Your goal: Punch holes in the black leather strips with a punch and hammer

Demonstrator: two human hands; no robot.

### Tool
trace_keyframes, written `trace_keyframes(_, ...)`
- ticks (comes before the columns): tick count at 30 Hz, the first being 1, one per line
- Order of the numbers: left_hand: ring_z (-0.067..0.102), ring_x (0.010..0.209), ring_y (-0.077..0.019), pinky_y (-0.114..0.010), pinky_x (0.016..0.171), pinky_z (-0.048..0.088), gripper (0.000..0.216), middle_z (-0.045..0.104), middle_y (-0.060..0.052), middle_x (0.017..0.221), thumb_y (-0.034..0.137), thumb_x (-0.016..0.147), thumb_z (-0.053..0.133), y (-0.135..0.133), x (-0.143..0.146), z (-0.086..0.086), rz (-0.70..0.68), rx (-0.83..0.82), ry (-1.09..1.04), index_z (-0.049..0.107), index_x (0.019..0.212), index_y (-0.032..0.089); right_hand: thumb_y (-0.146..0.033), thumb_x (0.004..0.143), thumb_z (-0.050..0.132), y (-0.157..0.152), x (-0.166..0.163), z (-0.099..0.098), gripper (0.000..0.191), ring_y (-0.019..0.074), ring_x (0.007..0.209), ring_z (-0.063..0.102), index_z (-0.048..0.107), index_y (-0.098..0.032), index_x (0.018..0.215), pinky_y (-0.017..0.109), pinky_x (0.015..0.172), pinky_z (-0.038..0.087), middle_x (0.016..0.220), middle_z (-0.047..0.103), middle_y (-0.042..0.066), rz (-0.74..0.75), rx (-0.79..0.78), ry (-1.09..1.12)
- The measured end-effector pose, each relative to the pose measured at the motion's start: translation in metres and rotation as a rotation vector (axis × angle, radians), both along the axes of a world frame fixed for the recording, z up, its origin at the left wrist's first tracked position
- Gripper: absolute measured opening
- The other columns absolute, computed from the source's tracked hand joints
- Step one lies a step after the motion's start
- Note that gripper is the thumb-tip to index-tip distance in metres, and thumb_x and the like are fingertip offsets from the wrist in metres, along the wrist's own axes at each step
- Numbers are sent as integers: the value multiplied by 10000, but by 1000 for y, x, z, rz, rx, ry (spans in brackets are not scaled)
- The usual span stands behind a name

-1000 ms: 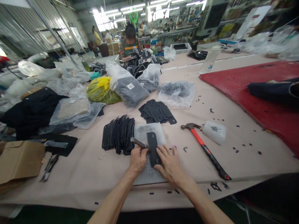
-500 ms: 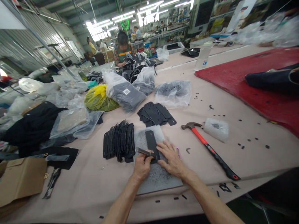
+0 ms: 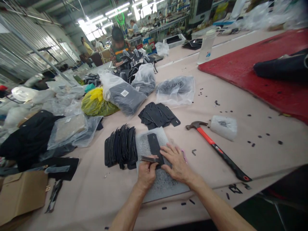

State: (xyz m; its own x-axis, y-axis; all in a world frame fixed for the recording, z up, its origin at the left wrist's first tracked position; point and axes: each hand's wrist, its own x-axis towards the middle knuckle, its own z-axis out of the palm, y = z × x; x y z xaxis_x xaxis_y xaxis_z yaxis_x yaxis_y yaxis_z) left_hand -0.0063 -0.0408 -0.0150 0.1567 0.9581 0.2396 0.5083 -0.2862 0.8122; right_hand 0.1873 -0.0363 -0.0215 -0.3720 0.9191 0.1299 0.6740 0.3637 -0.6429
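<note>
A black leather strip (image 3: pixel 153 144) lies lengthwise on a grey, pitted cutting pad (image 3: pixel 158 179). My left hand (image 3: pixel 146 175) is closed round a slim metal punch tool (image 3: pixel 147 158), whose tip rests at the strip's near end. My right hand (image 3: pixel 176 162) lies flat with fingers spread, pressing the strip's near end onto the pad. A fanned row of black leather pieces (image 3: pixel 121 146) sits just left of the pad. A loose heap of black strips (image 3: pixel 157 115) lies behind it.
A red-handled hammer (image 3: pixel 218 150) and a white block (image 3: pixel 223 127) lie to the right. Small black punch-outs dot the beige table (image 3: pixel 96 189). Plastic bags (image 3: pixel 176 89), a yellow bag (image 3: pixel 97 101), a cardboard box (image 3: pixel 20 194), a red mat (image 3: pixel 260 77) and a seated person (image 3: pixel 117 45) surround.
The view has tilted and shifted a little. My left hand with the punch tool has come down to the strip's near end; my right hand keeps pressing the strip.
</note>
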Motion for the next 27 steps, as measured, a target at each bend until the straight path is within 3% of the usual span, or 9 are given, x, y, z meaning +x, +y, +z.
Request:
trace_keyframes(7, 700, 986, -224, -385, 917, 568, 235, 745, -78, 1022, 138, 877, 500, -1, 7, -3, -23, 210, 200, 666, 1040, 171, -280, 781, 595, -1, -1, 0, 592, 321, 1431, 214, 492, -215, 1360, 599, 1112, 177, 1503, 401, 91, -8, 2, 8)
trace_keyframes(13, 696, 990, -236, -386, 888, 574, 255, 742, -91, 1026, 125, 873, 488, -3, 11, -5, 3, 208, 257, 656, 1060, 166, -254, 829, 556, -1, 7, 16, 495, 302, 1378, 318, 508, -213, 1320, 547, 1096, 257, 1448, 461, 100, -5, 93, -7)
trace_keyframes(15, 692, 987, -240, -388, 881, 570, 253, 738, -90, 1023, 117, 860, 498, -3, 12, -3, 14, 182, 253, 653, 1053, 171, -269, 872, 518, -2, 27, 22, 397, 286, 1286, 426, 539, -194, 1261, 486, 1062, 332, 1360, 526, 124, -143, 187, -19)
trace_keyframes(18, 684, 968, -241, -387, 864, 560, 241, 728, -90, 1004, 97, 836, 510, -4, 13, -3, 18, 138, 245, 646, 1018, 178, -312, 885, 486, -7, 78, 25, 359, 322, 1139, 510, 555, -132, 1188, 467, 952, 416, 1238, 559, 186, -488, 233, -214)
trace_keyframes(20, 676, 942, -240, -382, 843, 553, 226, 717, -92, 972, 87, 822, 516, -5, 13, -4, 26, 115, 239, 637, 991, 178, -341, 863, 488, -10, 115, 21, 357, 360, 1038, 538, 569, -101, 1114, 489, 857, 443, 1138, 564, 225, -639, 112, -432)
trace_keyframes(22, 667, 907, -240, -376, 816, 544, 206, 704, -89, 930, 83, 811, 524, -6, 14, -6, 41, 109, 235, 627, 964, 177, -347, 851, 474, -11, 145, 16, 281, 345, 923, 562, 581, -123, 983, 471, 773, 458, 973, 578, 196, -685, -68, -498)
trace_keyframes(24, 654, 874, -234, -364, 794, 530, 182, 691, -82, 895, 79, 803, 533, -6, 14, -6, 49, 115, 229, 617, 932, 177, -323, 814, 501, -10, 160, 14, 161, 288, 796, 569, 550, -173, 844, 422, 691, 467, 823, 562, 124, -726, -338, -314)
trace_keyframes(27, 632, 836, -221, -339, 768, 504, 160, 669, -64, 850, 63, 788, 543, -7, 15, -4, 50, 128, 221, 597, 876, 184, -271, 737, 552, -9, 153, 20, 99, 173, 607, 525, 476, -208, 726, 315, 569, 459, 684, 506, 25, -699, -716, 131)
